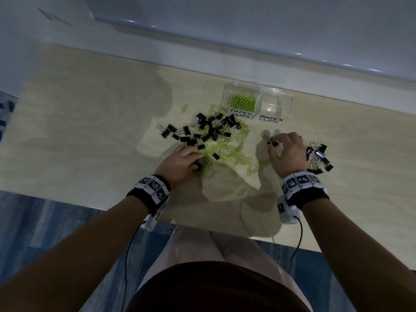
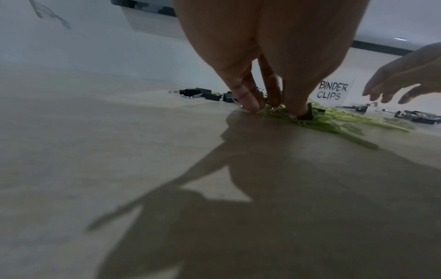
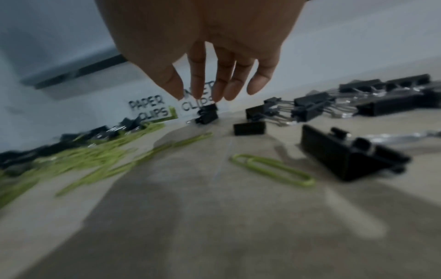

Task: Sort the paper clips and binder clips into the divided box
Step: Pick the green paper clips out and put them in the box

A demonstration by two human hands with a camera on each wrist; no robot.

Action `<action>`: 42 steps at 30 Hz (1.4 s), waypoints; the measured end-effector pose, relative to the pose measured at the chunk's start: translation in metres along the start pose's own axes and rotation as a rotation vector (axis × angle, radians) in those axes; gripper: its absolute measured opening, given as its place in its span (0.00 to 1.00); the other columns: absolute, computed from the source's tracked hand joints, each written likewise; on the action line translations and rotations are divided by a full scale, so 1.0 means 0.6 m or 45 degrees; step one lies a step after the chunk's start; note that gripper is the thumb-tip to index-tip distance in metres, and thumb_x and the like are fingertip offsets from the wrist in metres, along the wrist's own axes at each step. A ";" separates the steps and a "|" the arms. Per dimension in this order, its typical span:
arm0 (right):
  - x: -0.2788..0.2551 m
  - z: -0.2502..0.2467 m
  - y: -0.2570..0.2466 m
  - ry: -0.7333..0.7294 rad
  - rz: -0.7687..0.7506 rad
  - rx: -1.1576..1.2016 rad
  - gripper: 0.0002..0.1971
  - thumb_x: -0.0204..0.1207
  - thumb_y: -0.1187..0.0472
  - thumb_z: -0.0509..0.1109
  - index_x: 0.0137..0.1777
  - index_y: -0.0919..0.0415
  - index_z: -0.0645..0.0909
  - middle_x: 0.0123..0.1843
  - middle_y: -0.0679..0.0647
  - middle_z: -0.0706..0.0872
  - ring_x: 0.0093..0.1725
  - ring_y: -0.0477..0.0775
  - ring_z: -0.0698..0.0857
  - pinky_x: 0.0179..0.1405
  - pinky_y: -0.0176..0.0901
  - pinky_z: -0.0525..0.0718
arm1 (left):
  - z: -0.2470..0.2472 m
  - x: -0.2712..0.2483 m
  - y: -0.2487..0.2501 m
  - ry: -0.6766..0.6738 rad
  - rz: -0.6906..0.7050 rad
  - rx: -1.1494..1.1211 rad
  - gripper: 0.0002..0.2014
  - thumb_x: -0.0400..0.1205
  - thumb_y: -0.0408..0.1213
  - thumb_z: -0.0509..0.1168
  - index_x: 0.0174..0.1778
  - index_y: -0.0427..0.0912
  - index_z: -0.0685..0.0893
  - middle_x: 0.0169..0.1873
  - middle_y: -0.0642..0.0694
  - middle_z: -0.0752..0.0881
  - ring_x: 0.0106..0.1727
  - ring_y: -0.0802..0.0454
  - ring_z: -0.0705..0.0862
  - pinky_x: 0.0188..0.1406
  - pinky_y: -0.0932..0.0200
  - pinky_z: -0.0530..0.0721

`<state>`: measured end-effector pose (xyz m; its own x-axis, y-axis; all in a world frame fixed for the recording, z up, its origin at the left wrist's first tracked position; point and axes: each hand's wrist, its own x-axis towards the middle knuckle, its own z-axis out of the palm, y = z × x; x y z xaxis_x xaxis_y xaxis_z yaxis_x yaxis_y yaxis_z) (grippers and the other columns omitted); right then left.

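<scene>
A clear divided box [image 1: 290, 102] stands at the back of the table. Its left cell, labelled PAPER CLIPS, holds green paper clips [image 1: 242, 102]; the cell labelled BINDER CLIPS [image 1: 273, 106] shows none. A mixed pile of black binder clips [image 1: 202, 129] and green paper clips [image 1: 231, 152] lies in front of it. My left hand [image 1: 199, 159] [image 2: 274, 109] reaches down into the pile's near edge and pinches green paper clips [image 2: 276, 111], with a black binder clip [image 2: 306, 113] beside the thumb. My right hand [image 1: 275, 144] [image 3: 198, 96] hovers with straight fingers at the top of one binder clip [image 3: 207, 114] [image 1: 272, 142].
A separate heap of binder clips [image 1: 319, 158] [image 3: 358, 105] lies right of my right hand. Loose green paper clips [image 3: 272, 169] are scattered on the light wooden table [image 1: 90, 131]. The near table edge [image 1: 112, 206] runs just behind my wrists, and a wall ledge runs behind the box.
</scene>
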<state>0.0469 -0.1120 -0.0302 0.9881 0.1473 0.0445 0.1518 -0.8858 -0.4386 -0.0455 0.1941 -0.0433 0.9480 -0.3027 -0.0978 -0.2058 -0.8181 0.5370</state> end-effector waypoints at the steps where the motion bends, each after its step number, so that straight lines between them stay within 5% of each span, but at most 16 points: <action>1: -0.004 0.003 -0.012 -0.033 -0.043 -0.067 0.11 0.70 0.58 0.68 0.50 0.63 0.82 0.48 0.62 0.82 0.46 0.63 0.80 0.46 0.55 0.80 | -0.001 0.003 0.000 -0.018 0.001 0.009 0.15 0.78 0.37 0.65 0.58 0.34 0.85 0.53 0.38 0.85 0.53 0.39 0.79 0.53 0.49 0.81; 3: -0.010 0.013 -0.053 -0.142 -0.174 -0.106 0.11 0.69 0.61 0.69 0.51 0.60 0.83 0.51 0.59 0.82 0.49 0.61 0.80 0.50 0.57 0.79 | -0.006 0.008 0.003 -0.062 0.001 0.014 0.18 0.80 0.43 0.59 0.57 0.35 0.85 0.53 0.38 0.84 0.52 0.38 0.80 0.52 0.49 0.81; 7: -0.015 0.040 -0.139 -0.474 -0.509 -0.090 0.17 0.71 0.62 0.70 0.60 0.49 0.82 0.58 0.53 0.81 0.56 0.59 0.76 0.55 0.56 0.74 | -0.016 0.022 0.007 -0.091 -0.137 -0.102 0.13 0.80 0.37 0.66 0.59 0.38 0.83 0.55 0.40 0.80 0.55 0.43 0.77 0.54 0.57 0.73; 11: -0.001 0.063 -0.175 -0.672 -0.525 -0.232 0.17 0.72 0.55 0.71 0.61 0.45 0.79 0.58 0.49 0.77 0.58 0.55 0.73 0.52 0.48 0.65 | -0.025 0.029 0.007 -0.066 -0.173 -0.222 0.12 0.79 0.38 0.68 0.58 0.41 0.82 0.46 0.49 0.76 0.45 0.52 0.76 0.44 0.57 0.75; 15: 0.006 0.073 -0.170 -0.652 -0.518 -0.211 0.14 0.72 0.56 0.72 0.57 0.48 0.80 0.58 0.49 0.78 0.59 0.56 0.74 0.54 0.51 0.69 | -0.039 0.029 0.001 0.119 -0.210 -0.339 0.12 0.77 0.38 0.70 0.55 0.43 0.83 0.44 0.50 0.76 0.42 0.55 0.76 0.41 0.69 0.72; 20: 0.001 0.067 -0.154 -0.525 -0.240 0.272 0.07 0.75 0.53 0.70 0.52 0.51 0.80 0.50 0.46 0.80 0.51 0.51 0.78 0.50 0.47 0.75 | -0.051 0.020 -0.035 0.339 -0.414 -0.319 0.10 0.79 0.36 0.67 0.57 0.45 0.82 0.49 0.49 0.77 0.50 0.52 0.77 0.51 0.61 0.76; 24: 0.003 0.035 -0.120 -0.294 0.218 0.645 0.03 0.77 0.57 0.69 0.49 0.52 0.81 0.46 0.46 0.85 0.45 0.46 0.83 0.41 0.34 0.77 | -0.046 0.010 -0.043 0.178 -0.164 -0.063 0.14 0.77 0.45 0.64 0.53 0.41 0.84 0.52 0.43 0.80 0.57 0.43 0.75 0.55 0.48 0.77; 27: 0.001 0.009 -0.060 -0.129 0.418 0.660 0.02 0.76 0.58 0.71 0.46 0.52 0.81 0.43 0.50 0.88 0.45 0.51 0.86 0.44 0.42 0.84 | -0.025 0.014 -0.019 -0.137 -0.043 -0.092 0.21 0.77 0.55 0.63 0.58 0.44 0.84 0.55 0.45 0.80 0.56 0.47 0.76 0.55 0.53 0.76; 29: -0.004 -0.009 -0.023 -0.060 0.489 0.584 0.03 0.74 0.59 0.73 0.46 0.54 0.82 0.41 0.51 0.87 0.44 0.53 0.86 0.45 0.47 0.86 | -0.009 0.017 0.000 -0.254 -0.002 -0.016 0.19 0.79 0.50 0.66 0.63 0.44 0.81 0.59 0.45 0.80 0.59 0.48 0.76 0.60 0.54 0.76; 33: -0.011 -0.036 0.019 -0.150 0.521 0.392 0.08 0.74 0.60 0.72 0.53 0.57 0.83 0.47 0.53 0.88 0.46 0.51 0.85 0.46 0.45 0.84 | -0.008 0.023 0.016 -0.169 0.004 -0.058 0.15 0.81 0.40 0.65 0.62 0.41 0.81 0.58 0.43 0.81 0.57 0.48 0.78 0.57 0.53 0.78; 37: -0.032 -0.055 0.027 -0.117 0.256 0.217 0.09 0.75 0.71 0.65 0.51 0.64 0.85 0.50 0.61 0.88 0.46 0.60 0.86 0.49 0.54 0.85 | -0.028 0.016 0.009 0.104 -0.096 -0.122 0.12 0.80 0.40 0.66 0.58 0.43 0.82 0.52 0.45 0.80 0.50 0.53 0.76 0.49 0.57 0.76; 42: -0.078 -0.025 0.016 -0.226 0.092 0.104 0.14 0.70 0.74 0.67 0.52 0.62 0.86 0.52 0.58 0.86 0.41 0.52 0.83 0.45 0.47 0.87 | -0.046 -0.021 -0.023 0.259 -0.175 -0.028 0.13 0.78 0.39 0.67 0.58 0.41 0.82 0.55 0.41 0.76 0.58 0.47 0.73 0.56 0.58 0.72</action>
<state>0.0022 -0.1339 -0.0232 0.9753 0.1664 -0.1455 0.0710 -0.8592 -0.5067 -0.0479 0.2228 -0.0264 0.9966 -0.0828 -0.0013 -0.0685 -0.8331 0.5488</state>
